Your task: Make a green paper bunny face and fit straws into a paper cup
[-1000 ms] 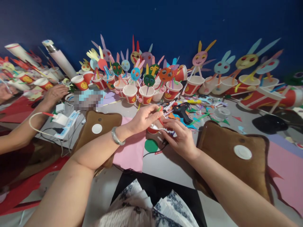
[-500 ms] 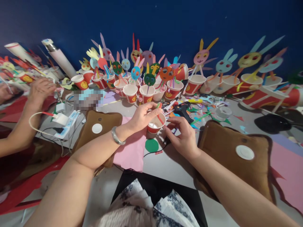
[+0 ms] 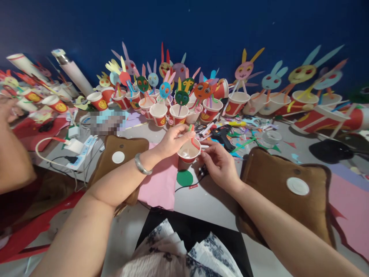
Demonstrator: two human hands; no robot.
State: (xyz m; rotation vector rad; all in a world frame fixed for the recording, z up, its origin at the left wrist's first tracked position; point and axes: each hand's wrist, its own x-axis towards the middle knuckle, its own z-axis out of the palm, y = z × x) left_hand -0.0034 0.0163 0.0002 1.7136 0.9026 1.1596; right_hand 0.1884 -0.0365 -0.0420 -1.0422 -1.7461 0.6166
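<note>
My left hand [image 3: 178, 140], with a bangle on its wrist, is closed on the rim of a paper cup [image 3: 188, 157] at its far left side. A curved orange-red strip [image 3: 196, 144] with a green end leans inside the cup, close to my left thumb. At the cup's right side my right hand [image 3: 220, 165] has its thumb and forefinger brought together at the outer wall. A small white end shows by those fingers; what they grip I cannot make out. Below the cup, a green paper disc [image 3: 185, 178] lies flat on the table.
Paper cups topped with paper rabbit figures [image 3: 182, 99] line the back. A black glue gun [image 3: 223, 136] lies among scraps. Brown cushion-like pads [image 3: 286, 196] flank my arms. A power strip [image 3: 83, 152] with cables sits left, near another person's arm [image 3: 14, 154].
The cup has shifted slightly left and tilts more toward me. My right fingers have closed in at its side. The other person's hand has moved away to the left, uncovering a cup.
</note>
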